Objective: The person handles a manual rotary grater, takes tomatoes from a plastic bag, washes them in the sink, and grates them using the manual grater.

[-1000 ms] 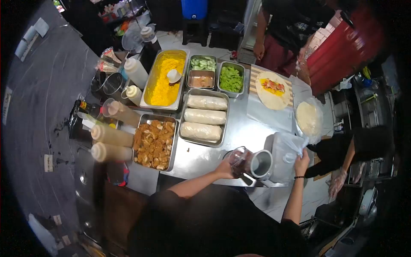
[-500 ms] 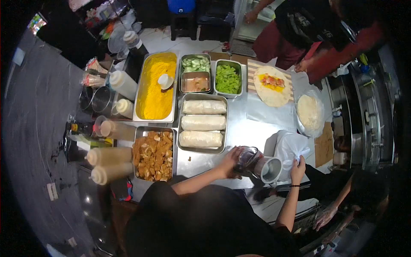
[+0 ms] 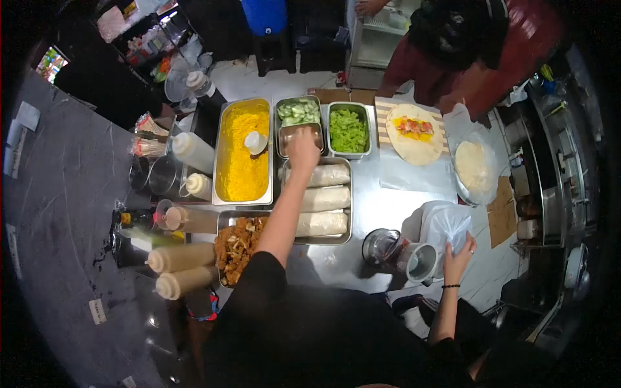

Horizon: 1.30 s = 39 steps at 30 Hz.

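Note:
My left hand reaches over the small steel tray below the cucumber slices; its fingertips are hidden over that tray. My right hand grips the gathered top of a white plastic bag. Just left of the bag, a clear jar and a metal cup sit at the table's front edge. Wrapped rolls lie in a tray partly under my left forearm. Shredded lettuce fills the tray to the right of my left hand.
Yellow rice with a white scoop and browned meat stand at left, beside squeeze bottles. A filled flatbread lies on a striped board, near bagged flatbreads. A person stands across the table.
My left hand has let go of the jar and moved up and left to the small tray. My right hand stays at the bag. The person behind the table has shifted.

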Each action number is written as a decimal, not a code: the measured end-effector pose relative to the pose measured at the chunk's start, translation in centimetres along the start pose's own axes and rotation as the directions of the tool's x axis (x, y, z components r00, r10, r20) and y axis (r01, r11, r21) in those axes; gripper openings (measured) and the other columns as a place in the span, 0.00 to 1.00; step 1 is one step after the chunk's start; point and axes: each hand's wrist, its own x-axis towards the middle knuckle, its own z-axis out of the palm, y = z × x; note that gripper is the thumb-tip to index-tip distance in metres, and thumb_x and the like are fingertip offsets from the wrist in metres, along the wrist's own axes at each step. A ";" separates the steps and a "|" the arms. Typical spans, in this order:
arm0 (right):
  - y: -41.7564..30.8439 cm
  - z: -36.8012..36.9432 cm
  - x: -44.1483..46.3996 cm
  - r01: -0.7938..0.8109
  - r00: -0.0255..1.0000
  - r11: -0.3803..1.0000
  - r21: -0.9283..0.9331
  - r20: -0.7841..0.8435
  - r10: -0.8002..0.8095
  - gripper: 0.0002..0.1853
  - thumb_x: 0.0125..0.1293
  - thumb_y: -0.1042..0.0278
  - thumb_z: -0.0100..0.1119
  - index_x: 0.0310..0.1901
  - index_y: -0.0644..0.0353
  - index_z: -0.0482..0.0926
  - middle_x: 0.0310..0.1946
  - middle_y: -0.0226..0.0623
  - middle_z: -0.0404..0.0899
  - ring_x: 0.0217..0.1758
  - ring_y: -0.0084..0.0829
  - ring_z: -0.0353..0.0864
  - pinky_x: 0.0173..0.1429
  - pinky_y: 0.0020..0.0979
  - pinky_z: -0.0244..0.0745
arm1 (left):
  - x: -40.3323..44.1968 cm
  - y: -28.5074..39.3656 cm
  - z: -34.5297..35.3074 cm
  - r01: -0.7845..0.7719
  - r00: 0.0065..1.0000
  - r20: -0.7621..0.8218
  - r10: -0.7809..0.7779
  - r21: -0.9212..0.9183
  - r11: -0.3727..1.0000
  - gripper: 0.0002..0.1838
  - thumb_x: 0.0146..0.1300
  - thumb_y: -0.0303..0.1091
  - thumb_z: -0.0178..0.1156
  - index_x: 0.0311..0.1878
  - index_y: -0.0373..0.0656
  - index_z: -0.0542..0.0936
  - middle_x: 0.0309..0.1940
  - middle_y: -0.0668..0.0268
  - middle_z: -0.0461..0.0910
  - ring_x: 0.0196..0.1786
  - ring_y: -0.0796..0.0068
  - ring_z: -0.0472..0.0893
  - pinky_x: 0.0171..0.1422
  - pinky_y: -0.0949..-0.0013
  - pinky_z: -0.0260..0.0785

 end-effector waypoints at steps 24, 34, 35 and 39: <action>-5.1 -4.1 -5.9 -0.058 0.975 0.899 0.433 0.217 -0.042 0.08 0.65 0.77 0.50 0.43 0.66 0.77 0.38 0.44 0.80 0.41 0.38 0.79 0.47 0.32 0.70 | 4.8 -2.1 3.2 0.520 0.800 0.213 -0.561 0.220 0.825 0.32 0.63 0.37 0.52 0.68 0.36 0.55 0.58 0.42 0.65 0.59 0.43 0.68 0.56 0.43 0.67; -5.1 -4.6 -6.4 -0.143 0.961 0.861 0.489 0.275 0.003 0.09 0.61 0.82 0.51 0.43 0.68 0.76 0.37 0.39 0.78 0.40 0.29 0.76 0.48 0.27 0.70 | 2.9 -2.8 3.7 0.476 0.879 -0.001 -0.476 0.016 0.879 0.32 0.53 0.30 0.65 0.59 0.35 0.63 0.60 0.46 0.62 0.61 0.41 0.65 0.58 0.47 0.68; -5.0 -4.5 -6.4 -0.147 0.962 0.862 0.486 0.274 0.009 0.09 0.61 0.82 0.51 0.43 0.68 0.76 0.37 0.39 0.78 0.40 0.29 0.76 0.48 0.27 0.70 | 2.6 -3.2 4.2 0.436 0.898 -0.078 -0.433 0.037 0.899 0.29 0.53 0.29 0.64 0.57 0.33 0.64 0.59 0.46 0.62 0.60 0.41 0.65 0.58 0.49 0.68; -4.5 -3.5 -6.3 -0.076 0.971 0.881 0.467 0.234 -0.041 0.10 0.61 0.82 0.50 0.43 0.64 0.77 0.36 0.41 0.78 0.35 0.32 0.77 0.41 0.29 0.71 | 3.0 -4.9 7.3 0.586 0.806 0.020 -0.591 -0.165 0.794 0.22 0.54 0.28 0.58 0.52 0.30 0.69 0.50 0.43 0.73 0.52 0.40 0.74 0.56 0.53 0.70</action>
